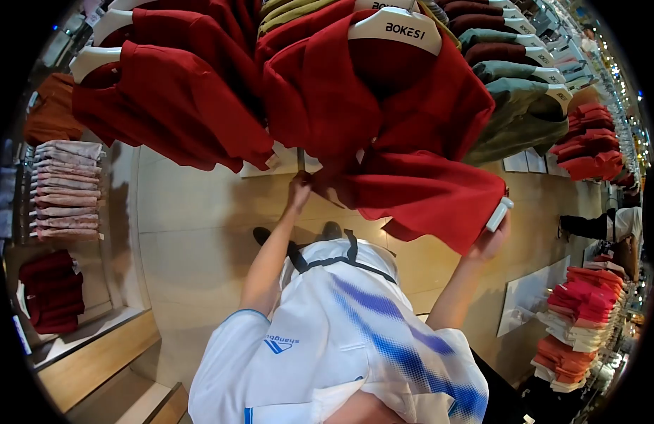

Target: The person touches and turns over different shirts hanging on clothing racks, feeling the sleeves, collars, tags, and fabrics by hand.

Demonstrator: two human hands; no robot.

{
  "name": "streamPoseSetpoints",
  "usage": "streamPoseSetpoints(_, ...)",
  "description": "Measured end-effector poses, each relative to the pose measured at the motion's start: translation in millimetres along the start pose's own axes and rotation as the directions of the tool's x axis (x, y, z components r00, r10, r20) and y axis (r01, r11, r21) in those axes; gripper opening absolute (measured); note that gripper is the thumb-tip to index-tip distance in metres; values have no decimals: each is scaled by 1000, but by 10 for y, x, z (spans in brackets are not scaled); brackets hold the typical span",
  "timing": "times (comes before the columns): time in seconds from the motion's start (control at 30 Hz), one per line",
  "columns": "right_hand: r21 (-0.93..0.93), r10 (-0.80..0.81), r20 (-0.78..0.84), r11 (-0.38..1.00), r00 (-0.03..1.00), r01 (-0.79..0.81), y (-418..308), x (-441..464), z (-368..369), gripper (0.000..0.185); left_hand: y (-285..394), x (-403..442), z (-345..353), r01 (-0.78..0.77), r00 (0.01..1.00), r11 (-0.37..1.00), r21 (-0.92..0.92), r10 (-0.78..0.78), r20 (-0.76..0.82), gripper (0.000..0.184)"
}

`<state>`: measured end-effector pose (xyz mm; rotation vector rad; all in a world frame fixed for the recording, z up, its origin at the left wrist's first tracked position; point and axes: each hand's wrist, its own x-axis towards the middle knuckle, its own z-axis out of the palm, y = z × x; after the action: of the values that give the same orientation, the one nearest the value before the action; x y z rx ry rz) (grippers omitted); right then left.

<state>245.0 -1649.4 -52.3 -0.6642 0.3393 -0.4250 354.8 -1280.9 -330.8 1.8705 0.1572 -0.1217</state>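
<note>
Coat [419,127] | left hand [299,189] pinched on its edge; right hand [488,242] clamped by tag [499,214] | uneven pull could slip it off hanger [399,34] or strain cloth

Count one left hand [300,191], one right hand [491,242], one red jacket [419,131] in hand, one white tag [499,215], two shoes [332,230], one other person [627,223].

We are in a clothing shop: white hangers marked BOKESI [405,30] hold red garments [320,99] at the far side; patterned tops [67,191] hang left, pink clothes [583,298] right.
</note>
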Motion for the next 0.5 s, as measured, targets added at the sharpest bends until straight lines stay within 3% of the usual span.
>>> streamPoseSetpoints(0.03,-44,-36,-33,998,999,34,-12,79,-11,35,-88,5,-177,-137,990,988,71,134,37,17)
streamPoseSetpoints(0.07,-37,-28,-36,999,999,27,-30,173,-68,35,-168,-12,-297,-134,991,988,80,131,35,17)
streamPoseSetpoints(0.13,19,8,39,1000,999,-9,-20,339,-138,36,22,-153,-547,44,991,981,-187,-19,135,15)
streamPoseSetpoints(0.17,-45,-1,8,999,1000,1,44,399,-128,32,145,-226,-723,162,975,919,-359,-93,203,21)
streamPoseSetpoints(0.2,-39,11,9,999,1000,-10,118,454,-126,32,409,-303,-796,164,976,921,-353,-99,193,21)
streamPoseSetpoints(0.27,-167,46,-42,985,998,-52,309,524,-195,29,1018,-474,-841,360,931,697,-621,-227,285,26)
streamPoseSetpoints(0.33,-332,63,158,943,985,-7,545,614,-459,24,1357,-558,-888,400,916,727,-559,-289,280,31)
streamPoseSetpoints(0.4,-518,59,103,855,993,3,775,572,-425,22,1693,-645,-893,467,880,644,-605,-270,391,33)
streamPoseSetpoints(0.43,-490,114,65,869,991,-68,901,582,-434,21,1813,-680,-893,465,878,623,-629,-233,419,33)
streamPoseSetpoints(0.47,-514,113,142,857,983,-24,1018,587,-470,19,1834,-699,-904,464,879,625,-627,-237,414,33)
streamPoseSetpoints(0.5,-550,87,74,835,994,-32,1164,578,-463,20,1849,-713,-911,470,872,598,-649,-202,446,33)
